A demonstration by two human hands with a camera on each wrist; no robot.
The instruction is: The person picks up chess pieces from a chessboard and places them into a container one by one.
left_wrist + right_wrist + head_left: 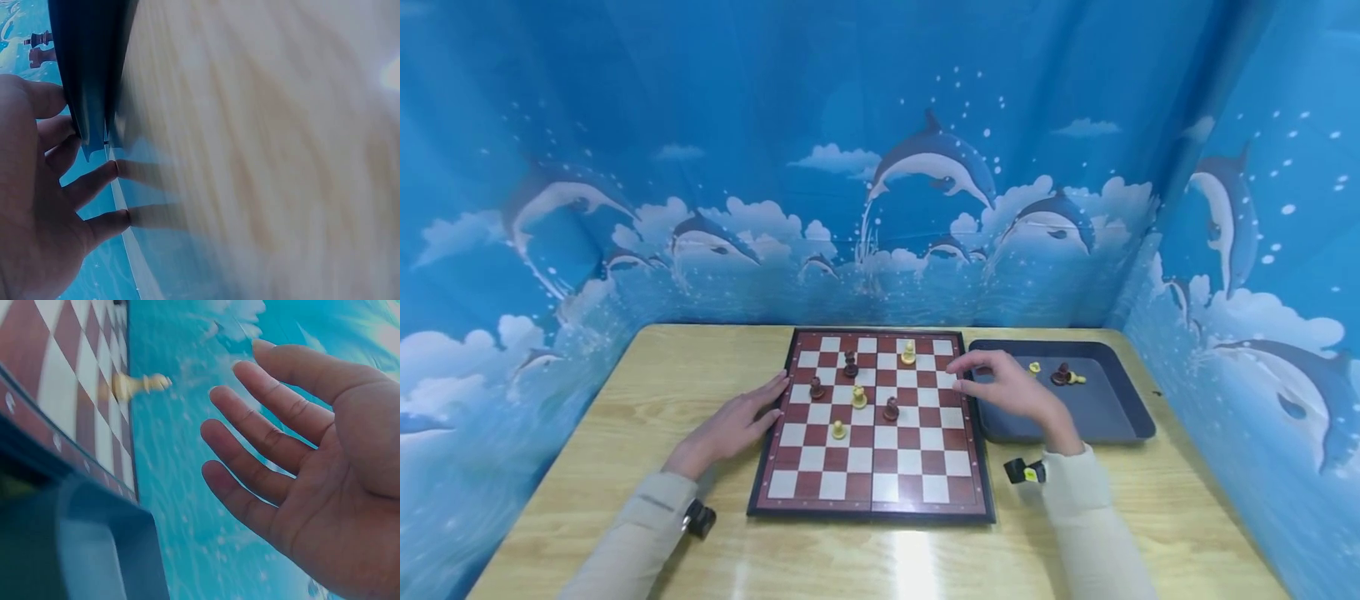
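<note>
A brown-and-white chessboard lies on the table with several pieces on it. My left hand rests at its left edge; in the left wrist view the thumb and fingertips touch the board's dark side, other fingers reaching the tabletop. Over the right edge, my right hand hovers with loosely bent, spread fingers and an empty palm. Nearest to it on the board is a cream piece in the far right part. Dark pieces include a tall one and two shorter ones. A cream piece and a cream pawn stand among them.
Right of the board sits a dark grey tray, partly under my right hand, holding a dark piece and cream pieces. A blue dolphin-print curtain encloses the wooden table at the back and sides.
</note>
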